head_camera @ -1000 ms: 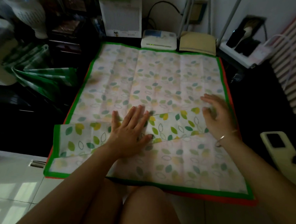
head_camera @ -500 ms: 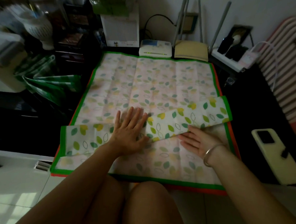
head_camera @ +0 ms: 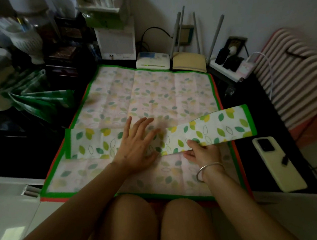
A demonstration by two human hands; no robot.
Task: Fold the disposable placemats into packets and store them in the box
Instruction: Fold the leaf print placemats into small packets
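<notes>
A large leaf-print placemat [head_camera: 152, 94] with a green border lies spread flat, with a red-edged sheet showing beneath it. Across it lies another placemat folded into a long narrow strip [head_camera: 92, 141], white with bright green and yellow leaves. My left hand [head_camera: 137, 144] presses flat on the middle of the strip, fingers spread. My right hand [head_camera: 201, 152] holds the strip's right half from below, thumb on top, and that half [head_camera: 226, 127] is lifted off the mat and angled up to the right. No storage box can be made out.
A pale phone [head_camera: 277, 163] lies on the dark surface at the right. Two routers [head_camera: 169, 61] and a power strip [head_camera: 232, 66] sit behind the mat. Green plastic bags [head_camera: 35, 97] and dark cluttered shelves stand at the left. A striped cushion [head_camera: 294, 72] is at the far right.
My right hand went from pressing on the strip's right end to slipping under it and lifting it; the right half has risen and swung out. The left hand has stayed put.
</notes>
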